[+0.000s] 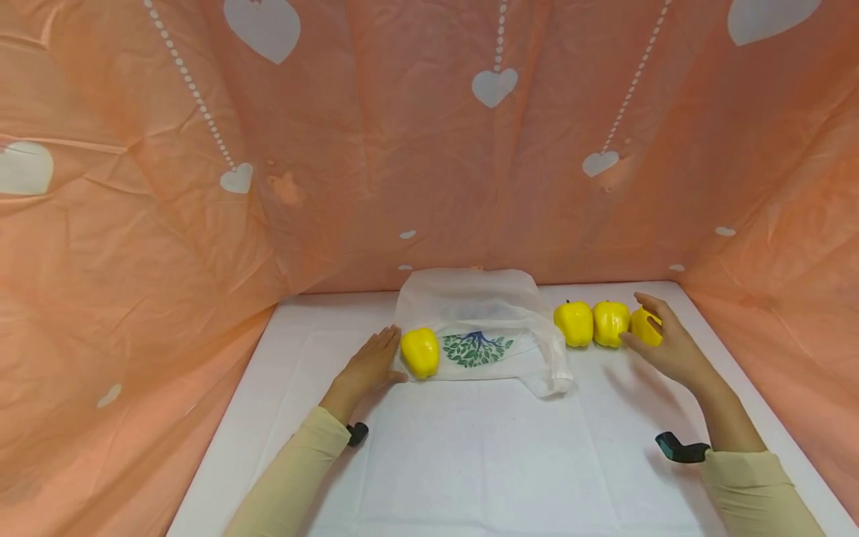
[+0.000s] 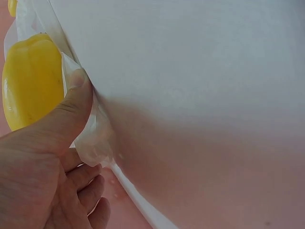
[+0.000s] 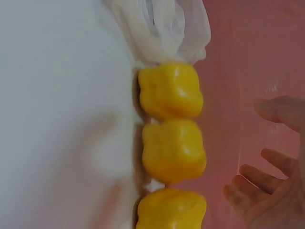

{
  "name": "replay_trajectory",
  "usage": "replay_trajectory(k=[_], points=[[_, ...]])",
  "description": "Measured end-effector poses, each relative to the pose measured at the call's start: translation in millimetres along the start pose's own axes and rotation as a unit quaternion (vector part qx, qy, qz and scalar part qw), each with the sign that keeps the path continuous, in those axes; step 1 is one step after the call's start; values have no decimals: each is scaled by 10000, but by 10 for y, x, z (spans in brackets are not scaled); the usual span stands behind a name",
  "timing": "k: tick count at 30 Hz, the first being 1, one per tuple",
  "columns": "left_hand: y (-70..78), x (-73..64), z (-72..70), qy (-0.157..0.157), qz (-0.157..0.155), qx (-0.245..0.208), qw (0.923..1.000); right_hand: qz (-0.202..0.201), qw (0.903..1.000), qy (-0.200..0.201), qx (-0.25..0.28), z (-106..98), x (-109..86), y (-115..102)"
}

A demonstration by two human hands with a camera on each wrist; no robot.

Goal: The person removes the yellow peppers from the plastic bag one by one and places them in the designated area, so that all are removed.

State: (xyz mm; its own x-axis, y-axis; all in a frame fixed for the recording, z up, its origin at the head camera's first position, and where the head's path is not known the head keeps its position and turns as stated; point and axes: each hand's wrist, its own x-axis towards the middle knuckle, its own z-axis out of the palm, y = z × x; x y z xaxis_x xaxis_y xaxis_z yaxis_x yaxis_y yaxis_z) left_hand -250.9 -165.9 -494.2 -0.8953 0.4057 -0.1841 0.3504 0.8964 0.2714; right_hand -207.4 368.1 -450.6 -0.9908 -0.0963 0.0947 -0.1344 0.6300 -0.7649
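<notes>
A thin white bag (image 1: pixel 473 298), printed with a green and blue tree, lies flat on the table. One yellow bell pepper (image 1: pixel 420 353) is at its left end, apparently on top of the bag. My left hand (image 1: pixel 370 365) rests beside that end with fingers extended; in the left wrist view its thumb (image 2: pixel 76 98) touches the bag near the pepper. Right of the bag stand three more yellow bell peppers in a row: one nearest the bag (image 1: pixel 573 324), a middle one (image 1: pixel 611 324) and a rightmost one (image 1: pixel 646 325). My right hand (image 1: pixel 671 347) hovers by the rightmost, partly covering it, fingers spread and holding nothing.
A white cloth covers the table (image 1: pixel 470 462). Orange sheeting (image 1: pixel 403 149) with white hearts hangs around its back and sides. Dark wrist devices sit on both arms, one at the left wrist (image 1: pixel 359 434) and one at the right wrist (image 1: pixel 681 449).
</notes>
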Motion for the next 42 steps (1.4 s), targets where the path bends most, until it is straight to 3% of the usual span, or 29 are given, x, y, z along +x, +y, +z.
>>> replay_trajectory(k=[6,14,28,42], points=[[-1,-3,4,39,34,-3,10000,-91,9999,-123,-34,145,39,-177],[-6,14,21,-7,-21,42,10000,-545,9982,-257,33,340,114,-338],[0,23,10,-26,-35,31,10000,-680,9945,-792,-40,799,222,-596],[4,10,-11,49,80,63,9999,-1698,9794,-1090,57,1338,361,-747]])
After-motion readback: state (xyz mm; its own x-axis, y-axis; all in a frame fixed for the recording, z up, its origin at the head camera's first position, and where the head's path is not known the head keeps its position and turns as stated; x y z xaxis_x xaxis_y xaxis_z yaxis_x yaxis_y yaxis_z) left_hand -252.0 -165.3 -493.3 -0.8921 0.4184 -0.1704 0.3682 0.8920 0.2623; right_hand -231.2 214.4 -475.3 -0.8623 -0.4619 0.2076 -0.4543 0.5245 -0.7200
